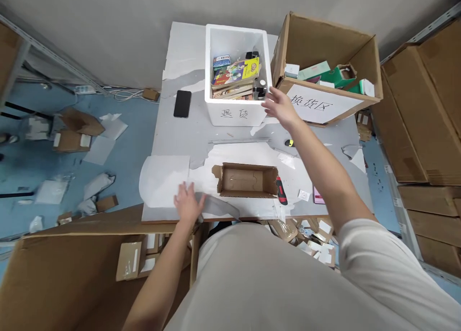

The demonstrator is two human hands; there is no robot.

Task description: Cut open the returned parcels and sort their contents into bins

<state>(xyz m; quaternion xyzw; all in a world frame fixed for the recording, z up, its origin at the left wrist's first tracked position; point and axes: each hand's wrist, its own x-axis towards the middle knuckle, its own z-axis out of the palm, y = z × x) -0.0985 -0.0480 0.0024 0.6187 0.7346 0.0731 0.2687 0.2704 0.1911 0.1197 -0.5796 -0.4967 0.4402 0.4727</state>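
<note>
The foam box [232,114] is stood at the table's [167,136] far side, mouth up, lettered face frontward, long axis running away; at its near-right corner the right hand [278,106] is held, fingers parted, and front-left of it the left hand [188,203] is spread. Tabletop is left before the box, up to an open carton [237,180]; rightward, room is blocked by a cardboard box [331,38].

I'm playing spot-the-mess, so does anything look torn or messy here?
Yes. The grey tabletop looks torn, with ragged white patches showing. The small open box has rough edges. Papers and cartons lie scattered on the floor at the left.
</note>
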